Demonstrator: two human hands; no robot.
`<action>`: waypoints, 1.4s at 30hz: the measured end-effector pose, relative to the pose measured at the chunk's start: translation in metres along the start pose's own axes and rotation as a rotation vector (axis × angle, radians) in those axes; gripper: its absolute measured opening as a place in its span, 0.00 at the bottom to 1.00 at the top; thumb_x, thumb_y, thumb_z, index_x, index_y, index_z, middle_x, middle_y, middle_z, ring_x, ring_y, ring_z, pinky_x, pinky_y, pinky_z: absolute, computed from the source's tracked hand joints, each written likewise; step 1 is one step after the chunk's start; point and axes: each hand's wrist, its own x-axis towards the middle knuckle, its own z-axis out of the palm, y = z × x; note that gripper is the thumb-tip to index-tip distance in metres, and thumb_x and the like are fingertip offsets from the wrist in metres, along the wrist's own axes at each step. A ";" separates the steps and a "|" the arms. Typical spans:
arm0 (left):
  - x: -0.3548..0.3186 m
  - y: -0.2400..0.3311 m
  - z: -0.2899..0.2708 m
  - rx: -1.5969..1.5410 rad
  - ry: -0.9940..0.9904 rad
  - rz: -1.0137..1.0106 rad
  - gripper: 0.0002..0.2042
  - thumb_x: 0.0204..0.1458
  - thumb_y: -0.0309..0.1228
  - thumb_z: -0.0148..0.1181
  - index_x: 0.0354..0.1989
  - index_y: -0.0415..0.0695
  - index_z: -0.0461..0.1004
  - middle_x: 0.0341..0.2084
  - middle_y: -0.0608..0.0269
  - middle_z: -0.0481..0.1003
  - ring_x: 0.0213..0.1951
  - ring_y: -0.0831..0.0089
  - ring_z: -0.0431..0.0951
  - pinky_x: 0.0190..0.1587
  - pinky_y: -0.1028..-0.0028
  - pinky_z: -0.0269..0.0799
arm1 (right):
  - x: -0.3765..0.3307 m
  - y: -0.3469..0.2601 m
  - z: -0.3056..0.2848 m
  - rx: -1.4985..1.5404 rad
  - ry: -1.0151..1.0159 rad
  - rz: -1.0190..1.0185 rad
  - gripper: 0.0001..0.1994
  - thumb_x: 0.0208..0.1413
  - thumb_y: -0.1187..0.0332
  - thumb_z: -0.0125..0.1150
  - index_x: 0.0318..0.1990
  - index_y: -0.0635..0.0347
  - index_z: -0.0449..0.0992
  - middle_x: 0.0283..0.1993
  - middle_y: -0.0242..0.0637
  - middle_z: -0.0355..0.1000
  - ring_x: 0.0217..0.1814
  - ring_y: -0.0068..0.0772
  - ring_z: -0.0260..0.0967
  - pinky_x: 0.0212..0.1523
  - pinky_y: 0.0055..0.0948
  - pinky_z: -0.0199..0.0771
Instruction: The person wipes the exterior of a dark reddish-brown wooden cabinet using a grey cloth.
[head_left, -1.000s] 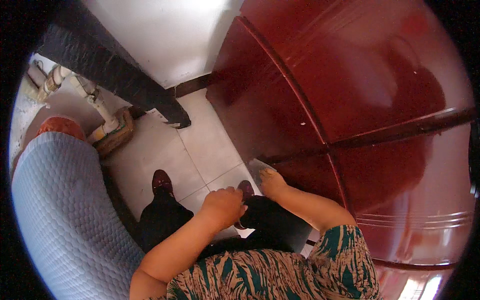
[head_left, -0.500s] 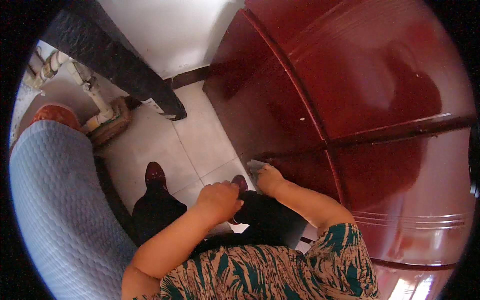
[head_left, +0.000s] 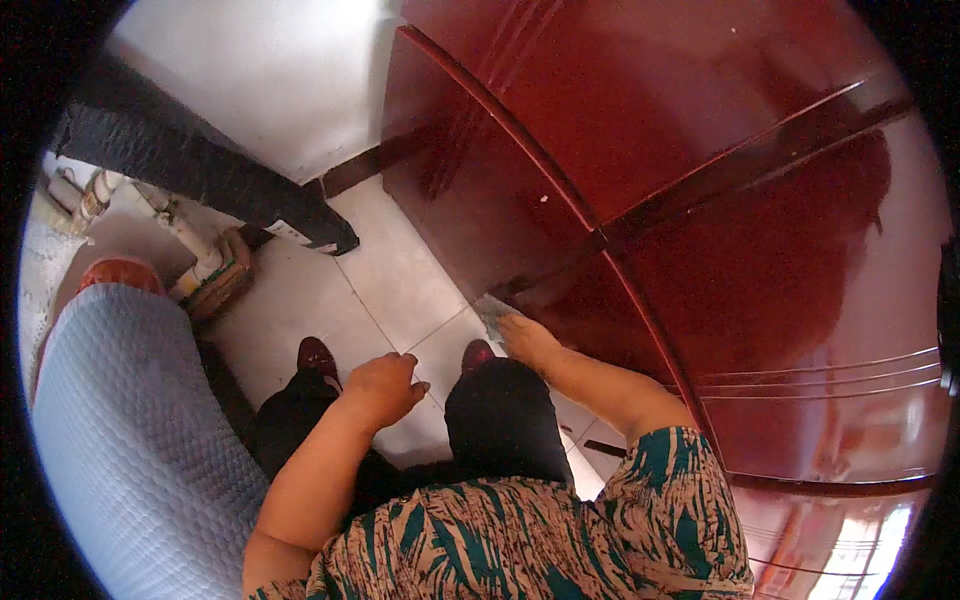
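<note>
My right hand (head_left: 528, 341) is closed on a grey cloth (head_left: 491, 312) at the lower edge of a dark red, glossy panelled piece of furniture (head_left: 745, 285). The cloth's upper end pokes out past my fingertips, and the rest is under the hand. Over my lap, my left hand (head_left: 378, 390) is loosely curled, back upward, with the thumb a little apart from the bent fingers. Nothing shows in it, and it touches neither the cloth nor the furniture.
A quilted light blue cover (head_left: 140, 400) lies along the left. Beyond it are a dark slanted post (head_left: 220, 170) and pale pipes (head_left: 195, 240) by the wall. My shoes rest on white floor tiles (head_left: 400, 265). A raised dark red strip (head_left: 500, 115) crosses the furniture.
My right hand and the cloth have shifted slightly up and left in view. My left hand has moved left, away from my right. The whole view has turned a little.
</note>
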 end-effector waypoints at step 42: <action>0.070 -0.009 0.016 -0.045 0.053 0.107 0.22 0.53 0.43 0.54 0.50 0.40 0.70 0.48 0.50 0.72 0.50 0.54 0.72 0.52 0.62 0.67 | -0.139 0.037 -0.091 0.357 0.627 0.748 0.24 0.46 0.73 0.51 0.55 0.61 0.68 0.61 0.34 0.63 0.63 0.28 0.58 0.63 0.32 0.50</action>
